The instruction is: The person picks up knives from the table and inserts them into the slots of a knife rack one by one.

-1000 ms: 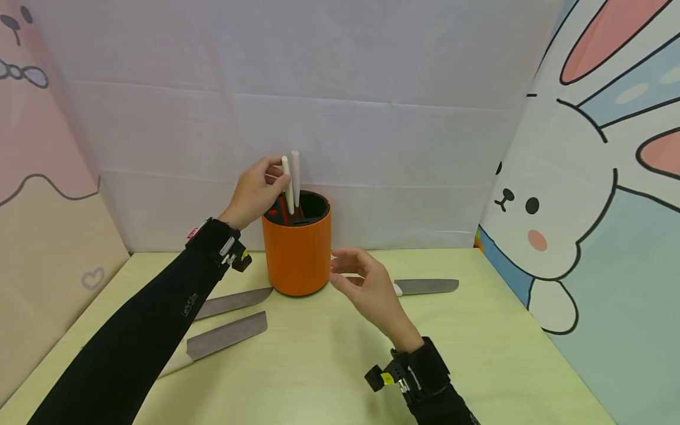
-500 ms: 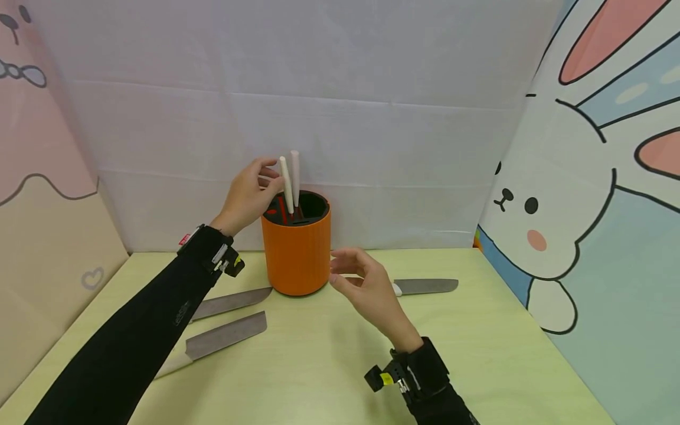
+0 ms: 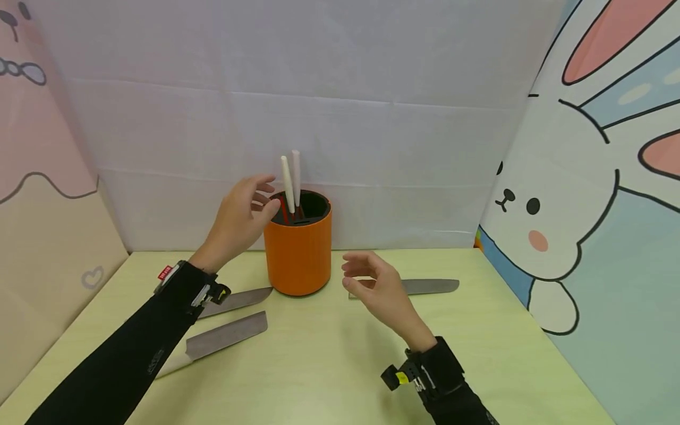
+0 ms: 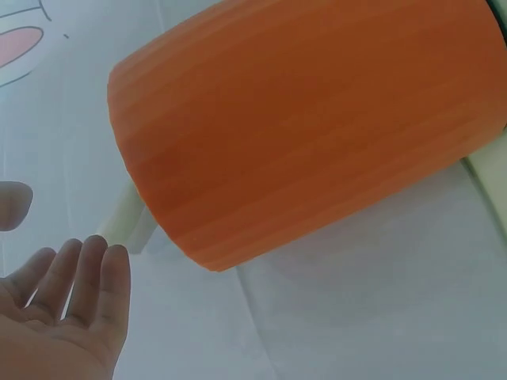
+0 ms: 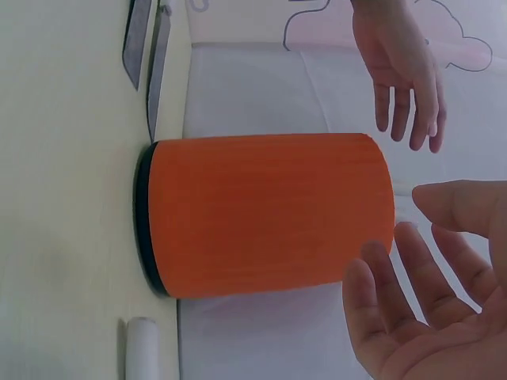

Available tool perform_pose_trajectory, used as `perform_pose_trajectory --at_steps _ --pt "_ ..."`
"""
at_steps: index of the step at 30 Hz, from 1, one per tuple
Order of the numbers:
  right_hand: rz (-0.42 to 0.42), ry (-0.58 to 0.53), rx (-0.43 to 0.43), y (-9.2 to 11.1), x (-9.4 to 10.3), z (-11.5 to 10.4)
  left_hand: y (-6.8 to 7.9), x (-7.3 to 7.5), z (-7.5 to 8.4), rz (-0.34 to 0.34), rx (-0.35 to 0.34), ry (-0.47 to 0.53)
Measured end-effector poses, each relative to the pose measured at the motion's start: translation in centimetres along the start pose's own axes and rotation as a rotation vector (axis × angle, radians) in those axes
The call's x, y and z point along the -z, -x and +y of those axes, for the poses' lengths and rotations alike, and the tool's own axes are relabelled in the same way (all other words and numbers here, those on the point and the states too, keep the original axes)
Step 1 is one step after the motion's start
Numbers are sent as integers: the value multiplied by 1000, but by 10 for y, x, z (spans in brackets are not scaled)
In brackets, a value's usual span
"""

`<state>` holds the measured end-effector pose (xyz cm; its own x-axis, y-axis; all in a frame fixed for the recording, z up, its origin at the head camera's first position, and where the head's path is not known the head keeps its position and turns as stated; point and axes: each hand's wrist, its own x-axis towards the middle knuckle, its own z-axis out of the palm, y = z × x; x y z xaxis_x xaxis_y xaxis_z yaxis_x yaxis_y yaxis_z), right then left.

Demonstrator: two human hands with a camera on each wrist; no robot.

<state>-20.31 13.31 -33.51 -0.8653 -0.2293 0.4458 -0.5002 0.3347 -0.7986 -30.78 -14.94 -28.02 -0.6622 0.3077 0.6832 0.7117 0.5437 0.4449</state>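
Observation:
An orange knife block (image 3: pixel 298 260), round with a dark slotted top, stands upright at the back of the table. Two knives with white handles (image 3: pixel 287 184) stick up out of it, blades hidden inside. My left hand (image 3: pixel 237 215) hovers at the block's upper left, fingers loosely bent, nothing between them; the left wrist view shows the same bare hand (image 4: pixel 71 309). My right hand (image 3: pixel 379 292) is in the air to the right of the block, palm toward it, also holding nothing. Behind it lies a knife (image 3: pixel 430 286), its handle mostly covered by my fingers in the head view.
On the left of the table (image 3: pixel 308 366) lie two more knives: a broad cleaver-like one (image 3: pixel 227 336) with a pale handle, and a pointed one (image 3: pixel 239 301) partly under my left forearm. A white cloth wall (image 3: pixel 414 147) rises close behind the block.
My left hand has let go of the front knife handle in the block and drawn back down and left. My right hand has shifted slightly right.

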Motion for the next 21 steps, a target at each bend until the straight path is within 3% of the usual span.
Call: perform_pose_trajectory --at_steps 7,13,21 --pt "-34 131 29 -2 26 38 34 -9 9 -19 -86 -66" --pt "-62 227 52 -2 45 54 64 -24 14 -56 -124 -150" --pt "-100 307 60 -2 57 72 94 -46 9 -117 -170 -194"
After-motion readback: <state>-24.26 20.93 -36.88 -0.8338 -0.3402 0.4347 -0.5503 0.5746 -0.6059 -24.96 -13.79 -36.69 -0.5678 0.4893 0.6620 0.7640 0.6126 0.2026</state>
